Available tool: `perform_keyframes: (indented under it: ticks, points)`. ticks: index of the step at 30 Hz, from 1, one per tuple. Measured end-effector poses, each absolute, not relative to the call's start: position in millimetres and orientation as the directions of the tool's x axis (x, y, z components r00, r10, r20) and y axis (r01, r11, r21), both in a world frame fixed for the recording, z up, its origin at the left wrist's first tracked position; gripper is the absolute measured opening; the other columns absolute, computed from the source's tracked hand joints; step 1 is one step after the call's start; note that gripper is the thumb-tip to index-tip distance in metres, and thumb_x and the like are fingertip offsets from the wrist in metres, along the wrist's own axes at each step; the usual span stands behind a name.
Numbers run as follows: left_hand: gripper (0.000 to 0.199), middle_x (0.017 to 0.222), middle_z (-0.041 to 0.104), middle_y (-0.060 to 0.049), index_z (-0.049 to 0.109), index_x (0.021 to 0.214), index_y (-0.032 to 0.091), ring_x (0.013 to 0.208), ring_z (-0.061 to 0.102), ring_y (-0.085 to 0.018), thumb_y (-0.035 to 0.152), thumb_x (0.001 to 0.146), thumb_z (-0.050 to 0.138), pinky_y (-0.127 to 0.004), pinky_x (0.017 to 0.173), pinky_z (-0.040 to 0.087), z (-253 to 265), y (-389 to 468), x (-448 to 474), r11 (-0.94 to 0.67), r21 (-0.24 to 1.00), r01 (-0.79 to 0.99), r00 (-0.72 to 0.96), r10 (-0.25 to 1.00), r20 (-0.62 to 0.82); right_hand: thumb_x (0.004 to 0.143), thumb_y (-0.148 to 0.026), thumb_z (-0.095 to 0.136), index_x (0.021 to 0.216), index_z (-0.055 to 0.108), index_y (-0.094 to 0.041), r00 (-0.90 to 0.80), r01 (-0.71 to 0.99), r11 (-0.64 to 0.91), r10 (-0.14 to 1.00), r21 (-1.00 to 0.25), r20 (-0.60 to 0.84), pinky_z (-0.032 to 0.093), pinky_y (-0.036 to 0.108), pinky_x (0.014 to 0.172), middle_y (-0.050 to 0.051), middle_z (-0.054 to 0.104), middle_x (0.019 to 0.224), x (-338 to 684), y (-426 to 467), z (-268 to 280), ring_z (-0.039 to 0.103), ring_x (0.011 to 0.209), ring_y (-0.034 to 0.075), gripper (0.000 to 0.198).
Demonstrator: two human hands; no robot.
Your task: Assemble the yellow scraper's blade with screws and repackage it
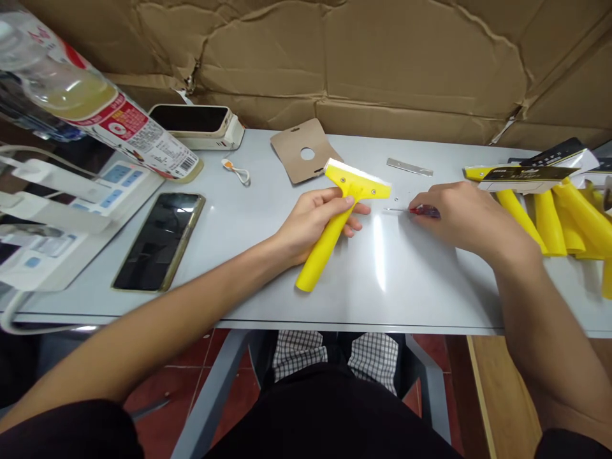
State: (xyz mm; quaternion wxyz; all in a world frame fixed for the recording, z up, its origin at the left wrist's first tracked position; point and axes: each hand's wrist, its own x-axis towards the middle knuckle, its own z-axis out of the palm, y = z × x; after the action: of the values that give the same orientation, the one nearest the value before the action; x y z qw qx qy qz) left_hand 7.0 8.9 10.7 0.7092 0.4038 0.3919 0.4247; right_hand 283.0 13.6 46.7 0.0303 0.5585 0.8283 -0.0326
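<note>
My left hand (315, 220) is closed around a yellow scraper (329, 236), its wide head pointing away from me and its handle slanting back toward the table's front edge. Two screws show on the scraper's head, with a pale strip along its far edge. To the right, my right hand (461, 213) grips a small screwdriver (425, 211) with a dark red handle; its thin shaft points left toward the scraper, apart from it. A tiny screw-like piece (396, 199) lies near the shaft. Beyond it rests a flat metal blade (410, 167).
Several yellow scrapers (549, 220), some in packaging, are piled at the right. A brown card (294, 153) with a hole lies behind my left hand. At left are a phone (160, 242), a bottle (129, 124), a power strip (90, 223) and a short cable (236, 171). Cardboard (363, 64) stands behind.
</note>
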Motion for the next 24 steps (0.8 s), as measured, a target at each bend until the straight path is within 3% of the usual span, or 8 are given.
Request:
perform_keyframes:
  ticks: [5, 8, 11, 14, 16, 19, 24]
  points:
    - [0.012, 0.086, 0.073, -0.004, 0.076, 0.096, 0.014, 0.068, 0.068, -0.012, 0.025, 0.093, 0.079, -0.022, 0.059, 0.056, 6, 10, 5, 0.3, 0.903, -0.307, 0.283, 0.935, -0.214, 0.099, -0.034, 0.057, 0.118, 0.084, -0.029, -0.347, 0.937, 0.35, 0.93, 0.007, -0.125, 0.045, 0.042, 0.07, 0.009, 0.081, 0.11, 282, 15, 46, 0.072, 0.092, 0.032, 0.033]
    - [0.013, 0.081, 0.069, -0.002, 0.075, 0.094, 0.015, 0.069, 0.066, -0.012, 0.027, 0.093, 0.081, -0.022, 0.061, 0.056, 4, 12, 4, 0.317, 0.892, -0.322, 0.291, 0.93, -0.225, 0.099, -0.032, 0.062, 0.124, 0.083, -0.025, -0.377, 0.926, 0.377, 0.92, -0.014, -0.111, 0.048, 0.044, 0.077, 0.011, 0.082, 0.112, 282, 12, 50, 0.074, 0.097, 0.033, 0.033]
    - [0.011, 0.086, 0.069, -0.002, 0.076, 0.096, 0.014, 0.073, 0.067, -0.011, 0.023, 0.093, 0.082, -0.022, 0.063, 0.056, 5, 12, 5, 0.317, 0.868, -0.381, 0.291, 0.933, -0.213, 0.1, -0.031, 0.067, 0.128, 0.081, -0.018, -0.425, 0.903, 0.427, 0.904, -0.05, 0.043, 0.051, 0.048, 0.085, 0.015, 0.081, 0.113, 276, 2, 59, 0.074, 0.098, 0.034, 0.034]
    - [0.011, 0.093, 0.073, -0.003, 0.075, 0.1, 0.016, 0.074, 0.069, -0.011, 0.024, 0.096, 0.081, -0.024, 0.068, 0.058, 7, 12, 7, 0.316, 0.841, -0.439, 0.284, 0.937, -0.204, 0.103, -0.037, 0.067, 0.118, 0.081, -0.019, -0.421, 0.858, 0.473, 0.871, -0.202, 0.252, 0.052, 0.044, 0.081, 0.013, 0.08, 0.101, 260, -12, 65, 0.073, 0.084, 0.028, 0.027]
    - [0.016, 0.097, 0.077, -0.004, 0.072, 0.102, 0.017, 0.076, 0.07, -0.012, 0.028, 0.097, 0.083, -0.026, 0.074, 0.06, 6, 11, 7, 0.308, 0.825, -0.475, 0.282, 0.941, -0.189, 0.105, -0.042, 0.066, 0.104, 0.079, -0.021, -0.44, 0.783, 0.518, 0.853, -0.345, 0.281, 0.05, 0.038, 0.075, 0.008, 0.078, 0.088, 248, -19, 62, 0.071, 0.073, 0.023, 0.025]
    - [0.029, 0.098, 0.079, -0.004, 0.069, 0.103, 0.019, 0.085, 0.074, -0.015, 0.036, 0.092, 0.09, -0.03, 0.084, 0.061, 1, 11, 6, 0.301, 0.809, -0.504, 0.285, 0.943, -0.173, 0.105, -0.044, 0.063, 0.09, 0.072, -0.021, -0.497, 0.743, 0.528, 0.847, -0.411, 0.19, 0.045, 0.035, 0.07, 0.006, 0.074, 0.079, 231, -25, 49, 0.067, 0.068, 0.02, 0.029]
    - [0.049, 0.098, 0.079, -0.005, 0.068, 0.107, 0.019, 0.093, 0.073, -0.017, 0.043, 0.079, 0.1, -0.032, 0.094, 0.057, -7, 11, 6, 0.272, 0.825, -0.496, 0.271, 0.951, -0.151, 0.104, -0.043, 0.057, 0.085, 0.068, -0.02, -0.549, 0.798, 0.51, 0.835, -0.321, -0.039, 0.038, 0.036, 0.068, 0.006, 0.073, 0.081, 222, -19, 29, 0.064, 0.07, 0.022, 0.031]
